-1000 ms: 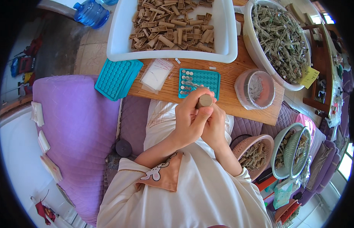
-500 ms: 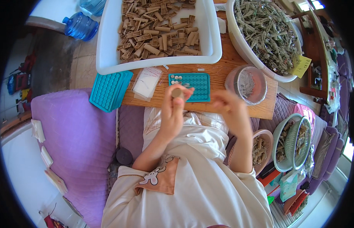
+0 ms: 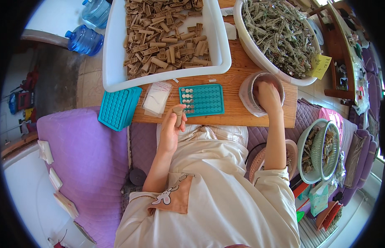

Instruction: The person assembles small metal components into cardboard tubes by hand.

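At the top centre of the frame sits my white tub (image 3: 118,62), heaped with short brown blocks (image 3: 163,33). To its right, top right of the frame, the white basin (image 3: 252,49) is full of thin grey-green sticks (image 3: 279,33). Both rest on the wooden board (image 3: 233,115) across my lap. At the right edge, lower down, a pale green bowl (image 3: 302,165) holds mixed brown bits, with a strainer leaning in it.

On the board's right end stands the small round tub (image 3: 247,97); my right hand (image 3: 267,96) is dipped into it, fingers hidden inside, so I cannot tell whether they are clenched or loose. In the middle of the board lies the teal tray (image 3: 207,99), its left pockets filled with small pale pieces. A second teal tray (image 3: 118,108) overhangs the board's left end, with a clear bag (image 3: 156,99) between the two.

My left hand (image 3: 171,134), centre of the frame, grips one brown block (image 3: 177,115) upright between thumb and fingers, just left of the filled tray's near corner.
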`<state>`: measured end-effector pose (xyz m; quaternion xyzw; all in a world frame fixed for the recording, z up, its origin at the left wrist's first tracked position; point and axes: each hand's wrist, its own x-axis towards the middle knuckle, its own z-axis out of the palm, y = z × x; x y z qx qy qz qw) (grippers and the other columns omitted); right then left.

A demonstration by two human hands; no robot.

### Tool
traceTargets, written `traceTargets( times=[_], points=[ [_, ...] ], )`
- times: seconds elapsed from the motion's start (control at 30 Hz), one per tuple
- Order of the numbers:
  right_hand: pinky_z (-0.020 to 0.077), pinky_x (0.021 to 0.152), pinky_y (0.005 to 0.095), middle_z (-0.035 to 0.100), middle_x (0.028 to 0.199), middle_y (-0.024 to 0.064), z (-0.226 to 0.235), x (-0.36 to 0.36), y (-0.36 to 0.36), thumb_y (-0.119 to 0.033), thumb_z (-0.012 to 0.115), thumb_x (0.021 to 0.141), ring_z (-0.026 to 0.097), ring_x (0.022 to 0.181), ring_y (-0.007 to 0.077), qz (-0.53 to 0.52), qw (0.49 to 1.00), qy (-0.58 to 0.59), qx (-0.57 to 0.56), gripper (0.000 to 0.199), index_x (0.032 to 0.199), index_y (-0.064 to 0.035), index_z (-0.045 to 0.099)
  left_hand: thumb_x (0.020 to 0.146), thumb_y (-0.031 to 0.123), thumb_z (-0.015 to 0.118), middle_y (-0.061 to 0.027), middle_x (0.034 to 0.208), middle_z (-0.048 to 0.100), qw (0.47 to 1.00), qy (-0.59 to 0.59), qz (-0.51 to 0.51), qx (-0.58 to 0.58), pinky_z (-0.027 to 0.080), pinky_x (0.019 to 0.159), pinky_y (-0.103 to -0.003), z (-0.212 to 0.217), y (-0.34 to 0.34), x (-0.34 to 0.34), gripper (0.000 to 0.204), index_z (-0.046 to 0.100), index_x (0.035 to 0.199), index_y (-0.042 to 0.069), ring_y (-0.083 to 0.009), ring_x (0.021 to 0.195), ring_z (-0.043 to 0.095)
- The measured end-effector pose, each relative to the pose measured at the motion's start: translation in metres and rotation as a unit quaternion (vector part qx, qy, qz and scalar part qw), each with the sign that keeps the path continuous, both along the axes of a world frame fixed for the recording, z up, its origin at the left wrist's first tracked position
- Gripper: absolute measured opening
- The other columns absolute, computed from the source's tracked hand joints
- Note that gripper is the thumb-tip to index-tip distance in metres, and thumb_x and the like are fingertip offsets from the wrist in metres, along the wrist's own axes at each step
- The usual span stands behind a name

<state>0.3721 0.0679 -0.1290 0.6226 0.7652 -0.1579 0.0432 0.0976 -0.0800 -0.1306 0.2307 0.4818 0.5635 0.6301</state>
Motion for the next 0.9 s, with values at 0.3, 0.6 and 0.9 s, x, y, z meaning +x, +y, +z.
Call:
traceTargets(
  times=[0.3,0.6,0.9],
  points=[
    [0.0451,0.060,0.0333,0.059,0.069,0.0157,0.044,-0.002,-0.012,-0.003,0.056,0.073,0.059,0.065,0.0261,-0.168,0.950,0.260,-0.039,0.009,0.081,0.0009,0.057,0.089,0.023,0.039,-0.0053,0.089,0.052,0.992,-0.122,-0.035,0.008,0.043,0.061,-0.022,0.013,0.001,-0.002,0.031,0.044,0.113,0.004,-0.0110,0.073,0.051],
    [0.0452,0.060,0.0262,0.060,0.069,0.0101,0.051,0.007,-0.024,-0.003,0.057,0.073,0.059,0.062,0.0177,-0.131,0.948,0.275,0.092,0.012,0.085,-0.0015,0.061,0.087,0.010,0.045,-0.0147,0.108,0.051,0.945,-0.323,-0.053,0.001,0.057,0.066,-0.033,0.023,0.007,0.008,0.030,0.040,0.116,0.005,-0.0323,0.107,0.049],
    [0.0450,0.057,0.0226,0.061,0.069,0.0069,0.040,0.016,-0.022,-0.004,0.049,0.080,0.059,0.061,0.0108,-0.196,0.911,0.362,0.029,0.011,0.085,0.0013,0.057,0.087,0.012,0.046,-0.0146,0.105,0.052,0.934,-0.350,-0.070,-0.033,0.057,0.064,-0.031,0.019,0.005,0.009,0.028,0.041,0.114,0.005,-0.0315,0.103,0.052]
  ],
)
